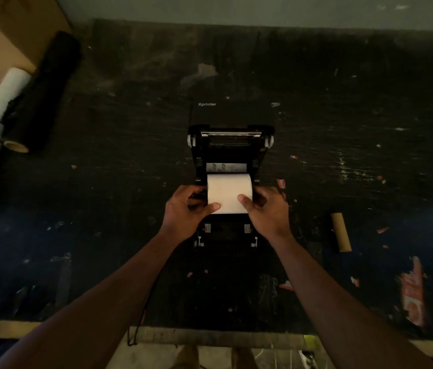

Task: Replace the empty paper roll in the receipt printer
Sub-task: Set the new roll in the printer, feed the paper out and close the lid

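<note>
So the new paper roll [229, 193] is sitting right in the open bay of the receipt printer [230, 155], lid flipped up and back, and both hands are on it. Left hand [187, 213] grips the left end, right hand [267, 211] the right end, thumbs lying across the white face of the roll and the other fingers wrapped around the sides, clamped on it. My guess is that holding it by both ends keeps it square to the side guides so it drops in straight instead of jamming crooked. Can't tell if it's fully seated yet or just hovering in the bay.

Both forearms come in from the near edge of the dark, scuffed surface [343, 115] and angle toward each other, wrists about level, palms facing in.

Off to the right lies a bare cardboard core [341, 231], well apart from the printer; I'd say that's the old empty one, already out.
</note>
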